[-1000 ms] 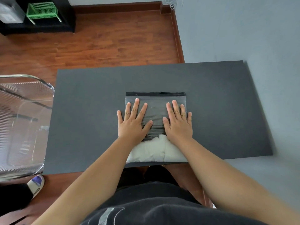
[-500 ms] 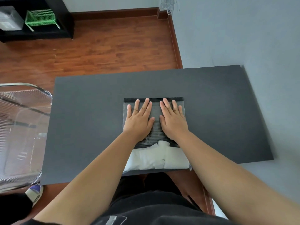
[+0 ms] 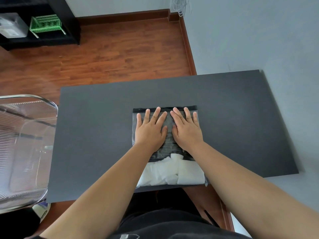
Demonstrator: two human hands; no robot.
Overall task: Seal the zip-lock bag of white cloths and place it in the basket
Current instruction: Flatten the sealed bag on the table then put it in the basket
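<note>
A clear zip-lock bag (image 3: 168,147) lies flat on the dark table (image 3: 96,135), its black zip strip at the far edge. White cloths (image 3: 170,172) fill the near end of the bag. My left hand (image 3: 150,129) and my right hand (image 3: 186,128) press palm-down on the flat upper part, fingers spread, fingertips touching the zip strip. Neither hand grips anything. A clear wire-ribbed basket (image 3: 25,149) stands beside the table's left edge.
Wooden floor lies beyond the table. A black shelf unit (image 3: 57,37) at the far left holds a green crate (image 3: 46,24) and a grey box (image 3: 12,25). A grey wall runs along the right side. A shoe (image 3: 42,211) shows under the basket.
Both hands have slid away from me along the bag, from near the cloths up to the zip strip, and have come closer together.
</note>
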